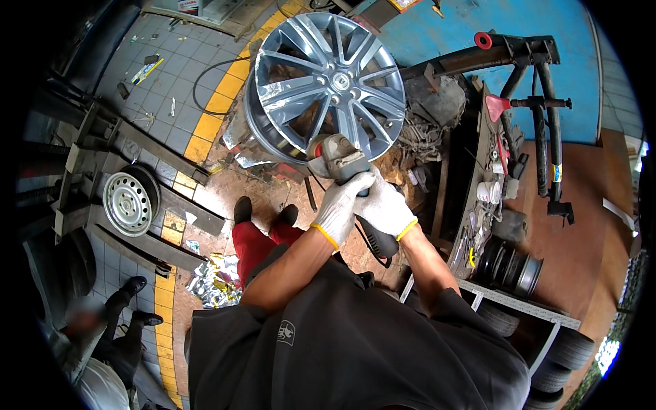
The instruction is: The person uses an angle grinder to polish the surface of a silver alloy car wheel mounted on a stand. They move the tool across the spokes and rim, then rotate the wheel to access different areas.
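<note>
Both my hands wear white knit gloves with yellow cuffs and are closed around an angle grinder (pixel 344 162). My left hand (pixel 343 208) grips it just behind its grey head, and my right hand (pixel 388 208) wraps the black body, whose rear end shows below the gloves. The grinder's head, with a reddish part at its left, is at the near lower edge of a grey multi-spoke alloy wheel (pixel 340 83). Whether the disc touches the rim I cannot tell. Bright scraped patches show on the wheel's left side. The wheel rests raised on a support mostly hidden beneath it.
Steel rails (pixel 174 219) and a silver steel wheel (pixel 128 203) are at the left. Crumpled foil (pixel 215 281) lies by my feet. At right, a cluttered bench (pixel 488 191) stands beside a black metal frame (pixel 540 123) and stacked tyres (pixel 570 348). Another person (pixel 102 348) is at lower left.
</note>
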